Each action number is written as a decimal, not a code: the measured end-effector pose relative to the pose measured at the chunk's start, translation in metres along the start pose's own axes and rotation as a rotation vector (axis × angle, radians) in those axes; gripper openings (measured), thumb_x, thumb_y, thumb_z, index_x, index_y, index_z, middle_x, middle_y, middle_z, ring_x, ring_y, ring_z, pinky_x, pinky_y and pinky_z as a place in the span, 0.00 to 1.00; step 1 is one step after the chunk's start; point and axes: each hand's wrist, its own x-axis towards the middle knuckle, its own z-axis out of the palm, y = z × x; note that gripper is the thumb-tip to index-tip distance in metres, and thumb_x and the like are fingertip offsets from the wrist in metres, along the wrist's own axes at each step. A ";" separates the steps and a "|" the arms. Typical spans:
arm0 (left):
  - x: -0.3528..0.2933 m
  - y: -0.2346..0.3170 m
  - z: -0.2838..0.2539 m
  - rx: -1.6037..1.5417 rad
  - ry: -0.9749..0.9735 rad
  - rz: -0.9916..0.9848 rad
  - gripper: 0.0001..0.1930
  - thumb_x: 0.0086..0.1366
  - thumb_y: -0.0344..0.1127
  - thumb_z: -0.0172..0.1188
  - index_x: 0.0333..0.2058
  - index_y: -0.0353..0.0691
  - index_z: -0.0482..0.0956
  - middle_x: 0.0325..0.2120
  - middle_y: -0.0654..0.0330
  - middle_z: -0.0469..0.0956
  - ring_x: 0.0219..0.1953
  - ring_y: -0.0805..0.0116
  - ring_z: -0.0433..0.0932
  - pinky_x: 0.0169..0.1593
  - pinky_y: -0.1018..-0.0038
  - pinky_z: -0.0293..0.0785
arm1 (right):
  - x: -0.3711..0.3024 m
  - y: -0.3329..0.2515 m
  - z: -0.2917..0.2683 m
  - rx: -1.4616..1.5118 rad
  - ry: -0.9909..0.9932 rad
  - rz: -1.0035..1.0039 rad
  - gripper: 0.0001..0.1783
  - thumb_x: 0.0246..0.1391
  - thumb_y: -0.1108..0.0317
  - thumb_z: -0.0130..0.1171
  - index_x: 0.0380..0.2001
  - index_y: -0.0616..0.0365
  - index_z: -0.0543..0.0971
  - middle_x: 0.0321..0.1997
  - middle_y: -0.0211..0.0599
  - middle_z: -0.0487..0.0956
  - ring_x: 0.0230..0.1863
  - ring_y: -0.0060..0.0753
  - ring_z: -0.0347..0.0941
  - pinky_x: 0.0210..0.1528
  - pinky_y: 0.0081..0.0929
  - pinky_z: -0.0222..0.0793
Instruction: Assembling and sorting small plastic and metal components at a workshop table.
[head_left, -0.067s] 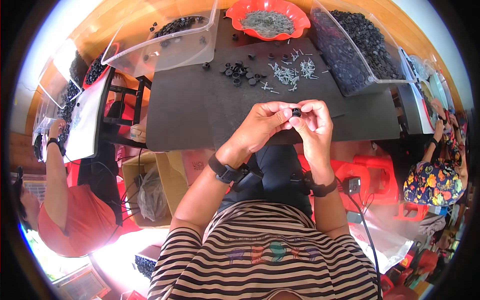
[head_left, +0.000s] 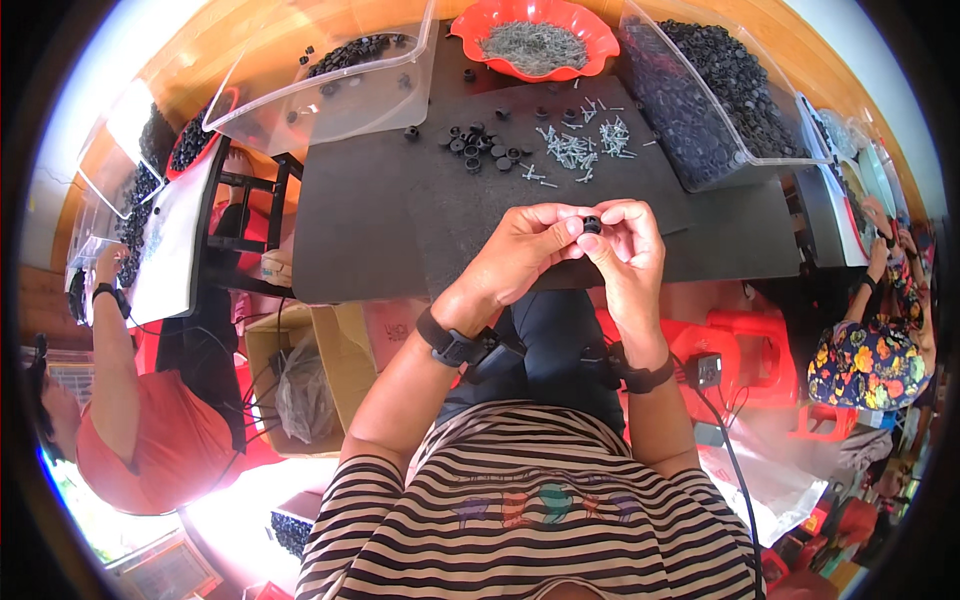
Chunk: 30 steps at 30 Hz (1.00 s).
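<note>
Above the near part of the dark table (head_left: 350, 220), a small round black plastic cap (head_left: 592, 225) is pinched between my two hands. My left hand (head_left: 530, 245) has its thumb and fingers closed on the cap's left side. From the right, the thumb and fingertips of my right hand (head_left: 630, 250) press on it too. Beyond my hands lies a loose pile of similar black caps (head_left: 485, 148). To its right are small heaps of silver screws (head_left: 572, 150). Whether a screw sits in the held cap is hidden by my fingers.
A red scalloped bowl (head_left: 605, 45) of screws stands at the back. Clear plastic bins of black parts flank it, the left bin (head_left: 300, 125) and right bin (head_left: 715, 175). Co-workers sit at left (head_left: 150, 430) and right (head_left: 865, 365). A cable (head_left: 735, 460) hangs by my right arm.
My hands and the held cap are almost unmoved. The co-worker at left has shifted a hand slightly.
</note>
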 end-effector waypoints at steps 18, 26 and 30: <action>0.000 -0.003 -0.004 0.081 0.005 0.005 0.13 0.69 0.31 0.55 0.49 0.31 0.76 0.43 0.58 0.78 0.44 0.72 0.76 0.51 0.74 0.74 | 0.004 -0.009 -0.009 -0.113 -0.140 -0.023 0.10 0.55 0.80 0.60 0.39 0.64 0.71 0.40 0.36 0.74 0.35 0.24 0.74 0.40 0.22 0.73; 0.001 -0.003 -0.003 0.098 0.009 0.003 0.13 0.68 0.31 0.55 0.48 0.31 0.76 0.41 0.59 0.78 0.42 0.74 0.76 0.49 0.75 0.74 | 0.004 -0.004 -0.012 -0.111 -0.154 -0.059 0.10 0.54 0.81 0.60 0.38 0.65 0.72 0.40 0.36 0.71 0.36 0.25 0.75 0.41 0.23 0.74; 0.000 -0.002 -0.003 0.071 -0.011 0.007 0.13 0.68 0.31 0.55 0.48 0.31 0.77 0.40 0.59 0.78 0.40 0.74 0.76 0.48 0.76 0.74 | 0.005 -0.001 -0.014 -0.118 -0.154 -0.079 0.11 0.52 0.82 0.61 0.37 0.64 0.73 0.40 0.34 0.70 0.39 0.25 0.73 0.42 0.22 0.74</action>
